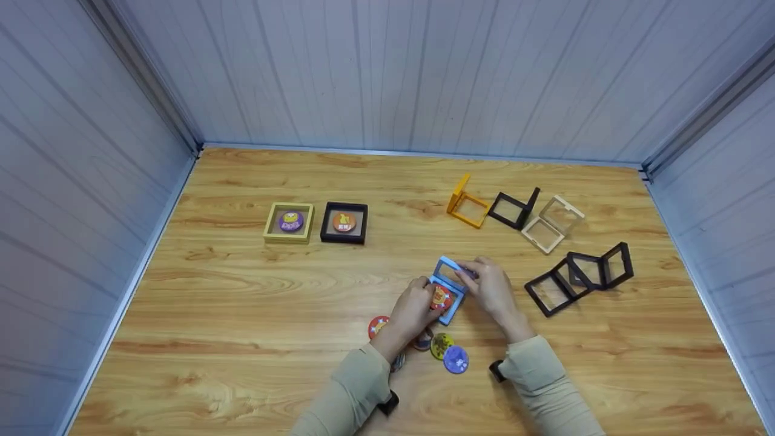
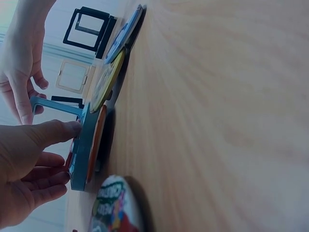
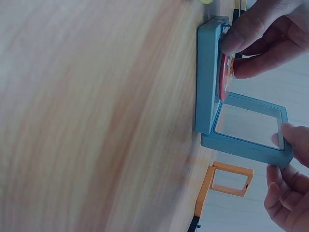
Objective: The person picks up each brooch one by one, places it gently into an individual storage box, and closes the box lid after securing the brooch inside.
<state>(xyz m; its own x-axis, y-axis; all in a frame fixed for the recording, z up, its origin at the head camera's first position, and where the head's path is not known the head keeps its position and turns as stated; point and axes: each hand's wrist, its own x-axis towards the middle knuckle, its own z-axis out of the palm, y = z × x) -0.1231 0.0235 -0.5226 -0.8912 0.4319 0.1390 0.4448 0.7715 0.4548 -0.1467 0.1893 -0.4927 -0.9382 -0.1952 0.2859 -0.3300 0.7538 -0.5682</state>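
Your left hand [image 1: 413, 310] pinches a round red badge [image 1: 443, 297] with its thumb and fingers. The badge sits in the bottom half of a blue frame [image 3: 206, 77], which lies on the wooden table [image 1: 242, 315] and is open like a book. Your right hand [image 1: 493, 290] pinches the edge of the frame's raised half, with the thumb on one side and fingers on the other. The red badge is on the near side of the fold, by your left fingers. Just below your hands you have more round badges: another red one [image 1: 378, 325] beside your left hand, a dark one [image 1: 422, 340] partly hidden by it, a yellow one [image 1: 441, 345] and a purple one [image 1: 456, 360] that touch or almost touch. Over to the right, five frames stand open: an orange frame [image 1: 458, 195], a small black frame [image 1: 521, 223], a cream frame [image 1: 551, 226], and two more dark frames [image 1: 603, 272] right up against each other. Over to the left, two frames lie flat, side by side, a little apart. The pale yellow frame [image 1: 288, 239] has a purple and yellow badge [image 1: 291, 221] in it, and the black frame [image 1: 343, 238] has an orange badge [image 1: 344, 222] in it.
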